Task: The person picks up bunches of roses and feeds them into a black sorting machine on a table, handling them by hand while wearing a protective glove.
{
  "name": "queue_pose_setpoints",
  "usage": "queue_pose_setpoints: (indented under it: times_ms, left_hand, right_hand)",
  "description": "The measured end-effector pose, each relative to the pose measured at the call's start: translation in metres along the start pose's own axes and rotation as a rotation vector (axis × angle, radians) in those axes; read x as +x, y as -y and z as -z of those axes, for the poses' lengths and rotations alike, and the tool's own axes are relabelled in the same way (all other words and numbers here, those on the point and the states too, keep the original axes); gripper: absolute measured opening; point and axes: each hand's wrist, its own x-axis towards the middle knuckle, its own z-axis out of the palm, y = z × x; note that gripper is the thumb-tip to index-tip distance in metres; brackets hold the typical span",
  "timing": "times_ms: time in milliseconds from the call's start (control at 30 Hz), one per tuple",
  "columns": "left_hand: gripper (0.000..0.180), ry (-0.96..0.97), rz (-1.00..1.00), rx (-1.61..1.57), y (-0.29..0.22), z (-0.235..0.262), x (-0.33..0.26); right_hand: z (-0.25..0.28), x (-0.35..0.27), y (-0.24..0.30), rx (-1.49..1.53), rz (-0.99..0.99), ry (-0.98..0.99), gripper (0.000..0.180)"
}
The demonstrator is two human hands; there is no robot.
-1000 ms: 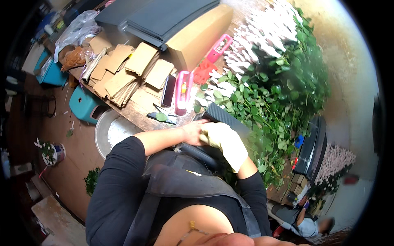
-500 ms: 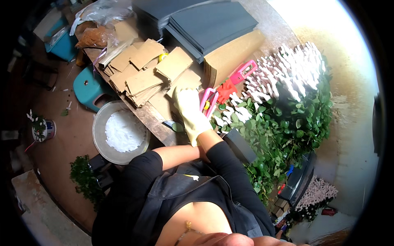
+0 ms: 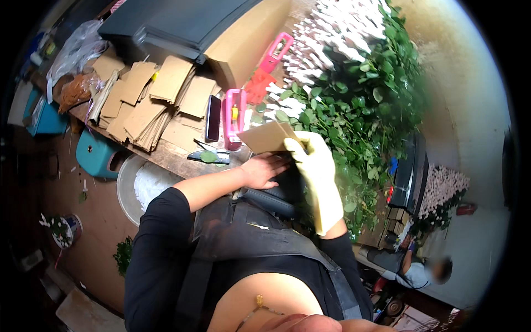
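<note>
My right hand (image 3: 316, 177), in a pale yellow glove, grips a thin stack of brown cardboard pieces (image 3: 263, 138) between thumb and fingers. Just left of it, my bare left hand (image 3: 264, 170) lies with fingers stretched on a black flat-sided object (image 3: 287, 185) close to my body; that object's full shape is hidden. Beyond the hands, a pink tool (image 3: 234, 119) with a yellow roll stands beside a dark phone (image 3: 212, 119). Piles of cut cardboard (image 3: 146, 122) spread over the table to the left.
Leafy stems (image 3: 359, 105) with white-sleeved heads (image 3: 332, 41) cover the right side. Large dark sheets (image 3: 171, 25) lie at the back. A dark-handled blade (image 3: 207, 157) rests near the table edge. A basin of white pieces (image 3: 124, 188) and teal stool (image 3: 91, 155) stand left. Another person (image 3: 412, 271) is lower right.
My gloved right hand has come back from the cardboard piles toward my body, now with cardboard in it. My left hand, hidden before, now shows on the black object. The view has turned.
</note>
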Motion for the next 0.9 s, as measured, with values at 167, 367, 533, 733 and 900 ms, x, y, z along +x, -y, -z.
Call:
queue_pose_setpoints:
  times_ms: [167,367,533,733,900]
  left_hand:
    - [0.064,-0.032,0.005,0.068,0.005,-0.004,-0.003]
    - [0.059,-0.021,0.036,-0.042,-0.002,0.008,0.003]
    - [0.063,0.029,-0.069,0.141,-0.002,0.011,0.003]
    - [0.062,0.314,0.008,0.076,-0.006,0.027,0.013]
    - [0.052,0.041,-0.088,0.033,0.007,-0.003,0.006]
  right_hand:
    - [-0.052,0.04,0.011,0.18,-0.111,0.113,0.036]
    - [-0.086,0.118,0.018,0.283,0.074,-0.12,0.037]
    - [-0.044,0.116,0.037,0.557,-0.001,-0.109,0.033]
    - [0.048,0.004,-0.028,-0.346,0.501,0.401,0.024]
    - [0.015,-0.049,-0.082,0.541,-0.451,0.36,0.035]
